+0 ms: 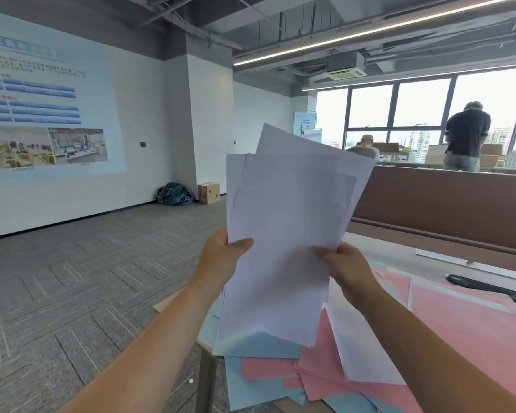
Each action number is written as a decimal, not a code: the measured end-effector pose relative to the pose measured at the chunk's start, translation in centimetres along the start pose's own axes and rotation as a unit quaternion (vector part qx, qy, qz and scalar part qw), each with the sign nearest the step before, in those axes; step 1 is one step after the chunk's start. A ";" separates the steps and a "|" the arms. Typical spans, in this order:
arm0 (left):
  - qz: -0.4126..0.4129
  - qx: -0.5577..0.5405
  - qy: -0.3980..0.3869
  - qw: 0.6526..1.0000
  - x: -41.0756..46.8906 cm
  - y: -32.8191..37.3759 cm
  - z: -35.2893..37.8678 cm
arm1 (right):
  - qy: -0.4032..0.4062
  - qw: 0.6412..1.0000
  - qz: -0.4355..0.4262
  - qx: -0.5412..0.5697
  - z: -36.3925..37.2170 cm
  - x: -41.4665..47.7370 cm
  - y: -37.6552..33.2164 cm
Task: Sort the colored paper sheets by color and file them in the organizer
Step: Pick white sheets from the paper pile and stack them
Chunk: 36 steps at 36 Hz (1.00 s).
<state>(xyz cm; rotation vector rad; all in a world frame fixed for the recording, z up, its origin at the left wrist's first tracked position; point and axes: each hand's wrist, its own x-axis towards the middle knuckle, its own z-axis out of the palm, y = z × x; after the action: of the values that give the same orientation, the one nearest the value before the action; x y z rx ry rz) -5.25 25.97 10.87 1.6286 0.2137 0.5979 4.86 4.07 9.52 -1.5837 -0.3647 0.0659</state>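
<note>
The left grip (224,257), a bare hand, was closed on the left edge of a bunch of white sheets (286,234), its thumb pressed across the front and its fingers hidden behind the paper. The right grip (350,272) pinched the same bunch at its lower right edge, thumb on the front face and the other fingers curled behind. The bunch was held upright in the air above the near left part of the surface (164,305), fanned out so that at least three staggered top edges showed; the exact count could not be told. One more white sheet (361,356) lay flat on the surface, under the right forearm, on top of the pink sheets (474,323). Those pink sheets were several, spread loosely and overlapping over the near and right side. Several blue sheets (251,386) lay mixed among them, some hanging over the near left edge. One long black object (489,289) rested at the far right of the surface. Far right, two people stood by the windows, one in a dark top (466,135) and one in a pale top (365,147). One cardboard box (208,192) and one blue bundle (175,194) sat on the floor in the far corner.
</note>
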 end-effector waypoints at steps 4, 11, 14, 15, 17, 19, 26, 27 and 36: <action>-0.015 0.018 0.004 1.000 0.1 -0.2 0.1 | 0.027 0.999 0.001 -0.032 0.0 0.1 -0.3; -0.010 0.058 0.010 0.998 0.7 -1.2 0.2 | 0.113 0.982 -0.054 -0.144 0.3 0.1 -1.2; -0.013 0.049 0.016 0.999 0.7 -1.2 0.5 | 0.119 0.977 -0.060 -0.168 0.0 0.2 -1.4; -0.016 0.045 0.020 0.999 0.7 -1.1 0.7 | 0.121 0.975 -0.061 -0.175 -0.1 0.3 -1.5; -0.026 0.038 0.036 0.998 0.9 -1.6 1.0 | 0.126 0.970 -0.058 -0.198 -0.3 0.4 -1.4; -0.044 0.029 0.051 0.997 1.0 -2.5 1.3 | 0.128 0.965 -0.051 -0.222 -0.5 0.6 -1.0; -0.128 0.020 0.126 0.984 0.7 -5.5 1.9 | 0.164 0.955 0.016 -0.248 -2.3 0.8 1.8; -0.139 0.015 0.139 0.980 1.0 -6.3 1.7 | 0.173 0.954 0.030 -0.244 -2.7 1.0 2.2; -0.174 0.072 0.136 0.973 0.0 -7.8 1.5 | 0.168 0.960 0.152 -0.164 -3.5 1.5 5.3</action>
<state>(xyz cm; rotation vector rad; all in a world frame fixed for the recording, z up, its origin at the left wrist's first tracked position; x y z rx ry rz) -2.91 25.87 3.25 1.5938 0.7441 0.5410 8.26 1.06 4.76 -1.9302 0.1459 -0.0303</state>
